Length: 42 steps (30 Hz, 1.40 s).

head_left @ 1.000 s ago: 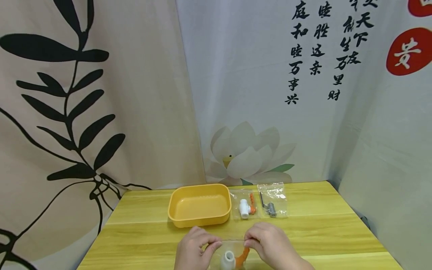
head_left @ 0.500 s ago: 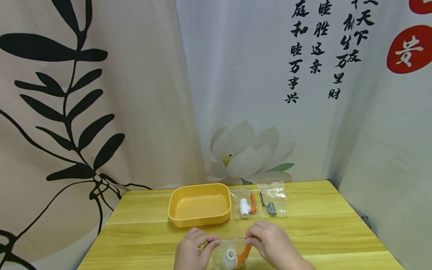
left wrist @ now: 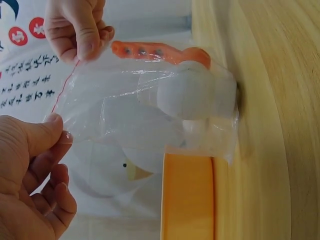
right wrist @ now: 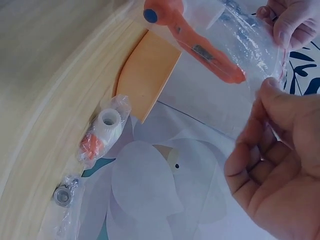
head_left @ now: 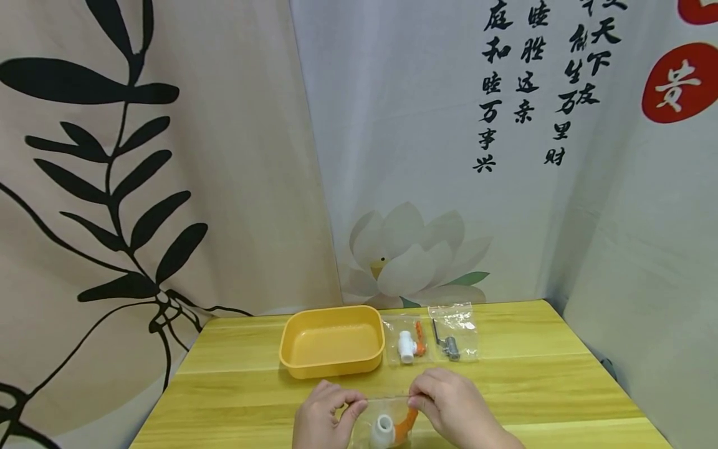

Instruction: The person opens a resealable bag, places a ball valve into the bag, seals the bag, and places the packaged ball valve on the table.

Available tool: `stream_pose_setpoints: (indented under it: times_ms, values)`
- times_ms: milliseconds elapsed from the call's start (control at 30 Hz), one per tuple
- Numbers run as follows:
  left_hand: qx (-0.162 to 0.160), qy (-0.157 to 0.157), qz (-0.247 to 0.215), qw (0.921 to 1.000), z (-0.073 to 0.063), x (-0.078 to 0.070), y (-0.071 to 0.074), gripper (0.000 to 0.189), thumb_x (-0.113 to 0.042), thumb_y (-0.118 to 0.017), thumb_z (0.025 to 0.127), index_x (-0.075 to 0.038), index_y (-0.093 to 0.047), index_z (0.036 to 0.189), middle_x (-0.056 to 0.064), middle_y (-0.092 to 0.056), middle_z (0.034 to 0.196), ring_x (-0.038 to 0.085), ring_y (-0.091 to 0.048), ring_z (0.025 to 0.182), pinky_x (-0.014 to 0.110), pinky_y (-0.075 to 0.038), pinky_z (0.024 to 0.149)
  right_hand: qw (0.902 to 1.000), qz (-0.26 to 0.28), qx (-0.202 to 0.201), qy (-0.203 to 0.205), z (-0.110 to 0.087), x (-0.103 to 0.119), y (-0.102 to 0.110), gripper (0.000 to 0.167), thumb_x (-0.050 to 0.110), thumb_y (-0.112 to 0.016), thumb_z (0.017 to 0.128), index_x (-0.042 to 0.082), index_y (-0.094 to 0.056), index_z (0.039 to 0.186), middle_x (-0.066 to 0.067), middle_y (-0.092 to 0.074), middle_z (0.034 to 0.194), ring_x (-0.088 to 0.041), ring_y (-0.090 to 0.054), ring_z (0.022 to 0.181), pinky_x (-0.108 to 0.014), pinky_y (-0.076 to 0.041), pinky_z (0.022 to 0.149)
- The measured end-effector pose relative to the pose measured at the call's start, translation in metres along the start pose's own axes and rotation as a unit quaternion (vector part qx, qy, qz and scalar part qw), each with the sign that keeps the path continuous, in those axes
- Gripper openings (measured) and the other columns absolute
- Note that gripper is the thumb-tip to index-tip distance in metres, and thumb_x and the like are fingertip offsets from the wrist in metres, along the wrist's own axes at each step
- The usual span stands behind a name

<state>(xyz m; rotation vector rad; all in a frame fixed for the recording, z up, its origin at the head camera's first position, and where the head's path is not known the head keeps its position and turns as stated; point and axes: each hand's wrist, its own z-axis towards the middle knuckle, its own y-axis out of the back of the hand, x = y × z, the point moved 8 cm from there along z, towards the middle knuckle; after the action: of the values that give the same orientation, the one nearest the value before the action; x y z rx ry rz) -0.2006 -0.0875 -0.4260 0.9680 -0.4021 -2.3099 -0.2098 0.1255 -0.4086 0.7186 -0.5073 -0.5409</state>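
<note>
Between my hands a clear zip bag (left wrist: 120, 105) with a red seal line stands upright at the table's near side. Inside it is a white plastic valve (head_left: 382, 431) with an orange lever handle (right wrist: 205, 52). My left hand (head_left: 328, 416) pinches one top corner of the bag between thumb and index finger. The opposite top corner is pinched by my right hand (head_left: 457, 408), close beside the tip of the handle. The seal line runs stretched between the two pinches in the left wrist view. The bag's lower end sits at the tabletop there.
A yellow tray (head_left: 331, 369) stands behind my hands on the wood-grain table (head_left: 224, 399). Right of it lie a small bag with a white and orange valve (head_left: 407, 347) and another bag with a grey metal part (head_left: 450, 348). A printed curtain (head_left: 252, 156) hangs behind the table.
The bag and the valve in it have shifted slightly to the right, along with my right hand. Both pinches on the bag's top corners are kept.
</note>
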Motion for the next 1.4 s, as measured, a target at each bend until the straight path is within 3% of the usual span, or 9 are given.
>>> stream_pose_setpoints:
  times_ms: [133, 333, 567, 933, 1133, 1400]
  values:
    - [-0.013, -0.016, -0.009, 0.9997, -0.001, -0.002, 0.000, 0.027, -0.012, -0.096, 0.074, -0.031, -0.079, 0.082, -0.027, -0.066, 0.079, -0.001, -0.058, 0.074, 0.008, -0.041, 0.057, 1.0000, -0.006, 0.006, 0.000, 0.002, 0.002, -0.004, 0.021, 0.022, -0.089, 0.087, 0.029, -0.069, 0.087, 0.021, -0.065, 0.084, 0.008, -0.056, 0.077, -0.015, -0.048, 0.065]
    - [-0.015, -0.064, -0.005, 0.9978, -0.002, -0.010, -0.004, 0.028, -0.012, -0.097, 0.072, -0.031, -0.079, 0.084, -0.027, -0.069, 0.081, -0.004, -0.061, 0.076, 0.008, -0.045, 0.066, 0.9964, 0.013, -0.026, 0.080, 0.006, 0.019, -0.009, 0.016, 0.023, -0.089, 0.087, 0.028, -0.075, 0.089, 0.020, -0.070, 0.086, 0.006, -0.062, 0.078, -0.010, -0.049, 0.072]
    - [-0.002, -0.052, 0.004, 0.9986, -0.002, -0.008, -0.003, 0.024, -0.018, -0.096, 0.076, -0.033, -0.080, 0.084, -0.029, -0.070, 0.083, -0.005, -0.059, 0.077, 0.007, -0.043, 0.066, 0.9960, 0.037, -0.028, 0.076, 0.006, 0.021, -0.011, 0.018, 0.019, -0.090, 0.085, 0.028, -0.075, 0.087, 0.021, -0.071, 0.086, 0.008, -0.061, 0.078, -0.007, -0.047, 0.071]
    - [-0.018, -0.048, 0.024, 0.9984, 0.000, -0.003, 0.005, 0.018, -0.024, -0.095, 0.076, -0.032, -0.080, 0.083, -0.029, -0.070, 0.081, 0.000, -0.058, 0.074, 0.007, -0.041, 0.064, 0.9972, 0.033, -0.029, 0.060, 0.000, 0.012, -0.004, 0.023, 0.011, -0.091, 0.081, 0.025, -0.074, 0.089, 0.017, -0.071, 0.085, 0.005, -0.062, 0.077, -0.007, -0.047, 0.068]
    - [-0.019, -0.044, 0.031, 0.9984, 0.000, -0.004, 0.006, 0.024, -0.019, -0.097, 0.071, -0.032, -0.080, 0.082, -0.029, -0.069, 0.080, -0.001, -0.058, 0.073, 0.008, -0.040, 0.064, 0.9975, 0.029, -0.028, 0.058, 0.000, 0.012, -0.003, 0.024, 0.010, -0.091, 0.080, 0.025, -0.074, 0.089, 0.017, -0.071, 0.085, 0.005, -0.062, 0.077, -0.007, -0.047, 0.068]
    - [-0.006, -0.026, 0.024, 0.9993, 0.000, -0.002, 0.005, 0.020, -0.021, -0.095, 0.075, -0.032, -0.080, 0.082, -0.029, -0.068, 0.080, -0.004, -0.056, 0.073, 0.007, -0.040, 0.061, 0.9981, 0.019, -0.026, 0.053, 0.000, 0.011, -0.003, 0.012, 0.022, -0.084, 0.092, 0.026, -0.073, 0.090, 0.018, -0.070, 0.085, 0.007, -0.059, 0.077, -0.007, -0.045, 0.067]
